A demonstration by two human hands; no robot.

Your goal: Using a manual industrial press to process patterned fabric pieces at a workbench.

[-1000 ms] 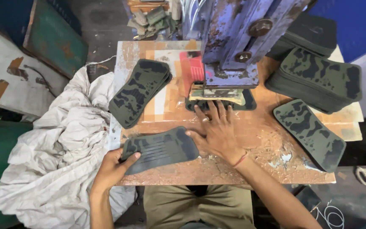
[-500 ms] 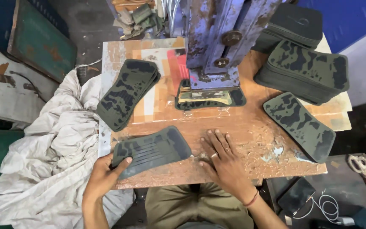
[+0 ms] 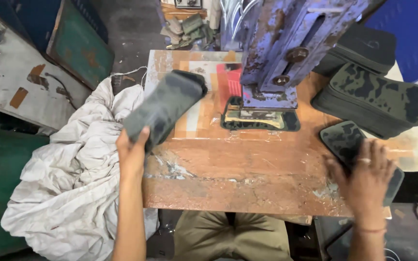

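Since half a second ago: left hand [image 3: 132, 147] gone from the table's near edge up to the left side, carrying the dark ribbed pad [image 3: 164, 107] along; right hand [image 3: 364, 176] shifted from the middle of the table out to the right end. Left-hand fingers clenched around the lower end of the ribbed pad, held tilted and blurred, partly over the table's left edge and above the white cloth sack [image 3: 68, 193]. Right hand spread flat, palm down, resting on a camouflage-patterned pad [image 3: 343, 137] near the right front corner of the worn wooden table [image 3: 238, 179], not gripping. Just beyond, a stack of similar camouflage pads [image 3: 373, 99]. At centre back, a rusty blue press [image 3: 286, 53], with another camouflage piece [image 3: 260, 119] lying under its foot.
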